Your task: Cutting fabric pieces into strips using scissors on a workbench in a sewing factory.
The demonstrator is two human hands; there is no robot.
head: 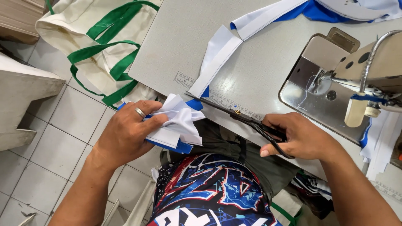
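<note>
Between my two hands: the black scissors (247,119) lie across the table edge, blades parted, the tips pointing toward my left hand and meeting the white and blue cloth strip (215,60).
Left hand: my left hand (125,134), a ring on one finger, is closed around a bunched fold of white and blue cloth (178,123) — thumb on top, fingers under it, held just off the table edge above my lap.
Right hand: my right hand (299,138) grips the scissor handles, fingers through the loops, knuckles resting at the near edge of the table.
Cloth strip: it runs from the bunch in my left hand up and away across the grey table (176,37), folding over well beyond both hands.
Ruler marks: a printed scale (222,98) along the table edge passes under the scissor blades.
Beyond my right hand: the sewing machine (356,62) with its metal plate, needle area and a bendy lamp neck.
Left of my left hand: cream bags with green straps (104,46) lie on the tiled floor (63,138).
Below both hands: my lap — a shirt with a red, white and blue pattern (209,188).
</note>
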